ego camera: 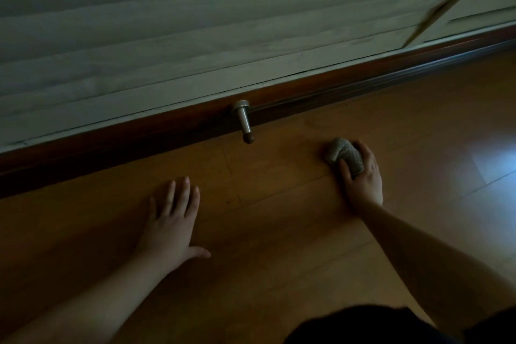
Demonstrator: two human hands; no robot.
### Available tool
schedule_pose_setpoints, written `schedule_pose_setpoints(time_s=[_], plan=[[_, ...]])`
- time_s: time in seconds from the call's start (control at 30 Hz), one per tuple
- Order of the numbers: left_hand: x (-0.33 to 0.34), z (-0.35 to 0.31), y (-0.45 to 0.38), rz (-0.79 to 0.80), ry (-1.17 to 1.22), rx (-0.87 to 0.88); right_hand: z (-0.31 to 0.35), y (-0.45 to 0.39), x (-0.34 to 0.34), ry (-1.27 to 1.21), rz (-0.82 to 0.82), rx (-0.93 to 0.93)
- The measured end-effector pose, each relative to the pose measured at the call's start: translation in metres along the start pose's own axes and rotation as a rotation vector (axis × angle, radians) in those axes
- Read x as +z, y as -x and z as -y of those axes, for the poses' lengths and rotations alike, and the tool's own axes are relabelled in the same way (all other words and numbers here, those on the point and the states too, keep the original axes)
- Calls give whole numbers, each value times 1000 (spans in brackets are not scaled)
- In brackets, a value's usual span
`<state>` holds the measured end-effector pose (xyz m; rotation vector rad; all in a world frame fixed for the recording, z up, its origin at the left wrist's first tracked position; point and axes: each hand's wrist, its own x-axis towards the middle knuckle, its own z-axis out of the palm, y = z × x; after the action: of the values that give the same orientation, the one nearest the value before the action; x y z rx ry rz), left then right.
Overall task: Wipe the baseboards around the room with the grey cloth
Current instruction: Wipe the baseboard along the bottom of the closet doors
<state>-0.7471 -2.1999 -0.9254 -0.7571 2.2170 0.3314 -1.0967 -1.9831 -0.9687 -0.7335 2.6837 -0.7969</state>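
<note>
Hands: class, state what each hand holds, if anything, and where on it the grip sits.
The right hand grips the bunched grey cloth around its near end. The left hand holds nothing.

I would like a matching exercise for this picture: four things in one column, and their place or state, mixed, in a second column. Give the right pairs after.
Things:
1. left hand
2. right hand
3. door stopper
4. baseboard

Places or states:
A. sticks out from the dark wood strip, silver with a dark tip
B. grips the grey cloth on the floor
C. runs along the bottom of the wall
D. lies flat on the floor, fingers straight

Pairs: 1-D, 2-B, 3-A, 4-C
</note>
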Motion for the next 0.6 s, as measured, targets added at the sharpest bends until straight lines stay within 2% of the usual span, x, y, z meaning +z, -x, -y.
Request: schedule_pose_setpoints(time_s=[0.2,0.3,0.4,0.53,0.6], plan=[[0,3,1,20,23,6,5,-4,1,34,18,-12],[3,5,-1,-35,70,18,7,-5,0,61,4,-12],[-1,4,0,47,59,6,7,-8,2,108,43,-12],[-4,22,1,6,226,87,8,-10,-2,157,83,6],[-7,32,2,53,232,118,10,-8,-2,179,93,4]])
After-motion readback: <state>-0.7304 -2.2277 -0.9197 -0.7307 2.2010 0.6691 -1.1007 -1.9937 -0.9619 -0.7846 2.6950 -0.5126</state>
